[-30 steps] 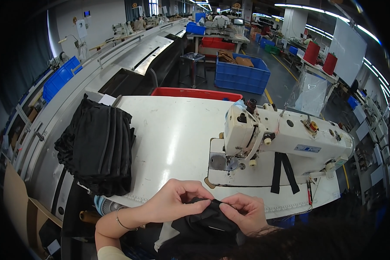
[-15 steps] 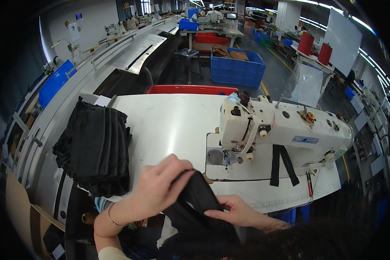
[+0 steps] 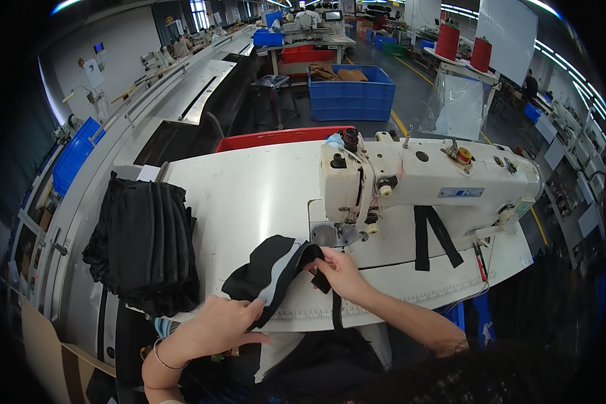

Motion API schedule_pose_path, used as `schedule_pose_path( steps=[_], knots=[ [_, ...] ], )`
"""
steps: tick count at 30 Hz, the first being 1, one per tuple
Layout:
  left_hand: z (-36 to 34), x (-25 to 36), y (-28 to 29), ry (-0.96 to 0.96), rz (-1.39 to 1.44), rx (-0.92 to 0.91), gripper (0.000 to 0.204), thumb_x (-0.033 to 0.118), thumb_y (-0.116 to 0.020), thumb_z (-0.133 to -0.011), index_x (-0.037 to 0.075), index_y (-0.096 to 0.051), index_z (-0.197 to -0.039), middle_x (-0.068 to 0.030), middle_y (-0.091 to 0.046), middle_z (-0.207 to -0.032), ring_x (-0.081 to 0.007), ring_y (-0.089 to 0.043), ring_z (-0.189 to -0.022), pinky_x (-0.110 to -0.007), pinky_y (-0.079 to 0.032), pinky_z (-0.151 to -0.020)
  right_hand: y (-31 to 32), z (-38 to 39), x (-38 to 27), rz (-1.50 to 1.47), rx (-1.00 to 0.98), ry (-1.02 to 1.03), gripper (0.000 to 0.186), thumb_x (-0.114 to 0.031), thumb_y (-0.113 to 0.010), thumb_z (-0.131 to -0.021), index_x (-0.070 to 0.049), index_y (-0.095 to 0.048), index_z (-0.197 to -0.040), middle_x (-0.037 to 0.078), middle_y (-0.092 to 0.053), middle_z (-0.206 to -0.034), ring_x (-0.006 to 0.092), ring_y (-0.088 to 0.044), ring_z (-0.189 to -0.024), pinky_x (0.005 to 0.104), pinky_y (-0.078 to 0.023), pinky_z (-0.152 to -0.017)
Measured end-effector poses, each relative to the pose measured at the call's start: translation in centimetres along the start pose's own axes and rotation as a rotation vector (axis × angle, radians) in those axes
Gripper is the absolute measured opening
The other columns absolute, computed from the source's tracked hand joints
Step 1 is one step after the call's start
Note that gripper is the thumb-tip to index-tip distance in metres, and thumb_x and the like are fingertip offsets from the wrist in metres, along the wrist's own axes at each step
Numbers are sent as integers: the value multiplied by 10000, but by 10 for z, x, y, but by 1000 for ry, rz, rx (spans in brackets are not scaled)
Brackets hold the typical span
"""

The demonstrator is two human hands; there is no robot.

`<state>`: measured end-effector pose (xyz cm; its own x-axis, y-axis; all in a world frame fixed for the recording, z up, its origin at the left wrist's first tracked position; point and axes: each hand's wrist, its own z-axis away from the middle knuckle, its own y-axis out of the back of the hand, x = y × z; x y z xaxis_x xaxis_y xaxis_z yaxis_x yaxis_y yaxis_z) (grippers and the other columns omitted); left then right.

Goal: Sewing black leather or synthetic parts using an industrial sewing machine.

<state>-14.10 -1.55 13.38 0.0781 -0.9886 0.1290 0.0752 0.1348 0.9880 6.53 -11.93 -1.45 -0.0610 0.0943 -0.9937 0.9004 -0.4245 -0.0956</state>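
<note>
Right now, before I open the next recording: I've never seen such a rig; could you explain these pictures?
No robot here, just a person's two bare hands. Every picture looks down from the left of two fisheye cameras on their head, so edges bend. The right hand pinches a black fabric piece with a pale strip, close to the sewing machine; the left hand is at its lower end, its grip unclear. A stack of black cloth stands on the white table at left; two black strips show at right.

Cloth point(image 3: 257, 271) between fabric stack point(image 3: 141, 246) and sewing machine point(image 3: 421, 168)
</note>
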Motion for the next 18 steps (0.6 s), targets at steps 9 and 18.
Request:
schedule_pose_path(
  steps=[9,18],
  knots=[
    [-95,-18,-61,-154,22,331,462,129,-681,-718,11,-522,-1136,-131,-597,-943,-284,-560,-907,-364,-470,-755,-1,15,-26,841,97,502,223,-107,-572,-846,21,-537,-1025,160,-625,-773,289,-593,-553,373,-464,-508],
    [-100,-24,-40,-2,30,173,258,15,-636,-676,15,-587,-929,-83,-524,-839,-245,-560,-748,-333,-485,-625,24,5,-75,476,-371,-376,298,-175,-547,-901,59,-551,-1085,72,-601,-640,108,-551,-475,243,-455,-468]
  ],
)
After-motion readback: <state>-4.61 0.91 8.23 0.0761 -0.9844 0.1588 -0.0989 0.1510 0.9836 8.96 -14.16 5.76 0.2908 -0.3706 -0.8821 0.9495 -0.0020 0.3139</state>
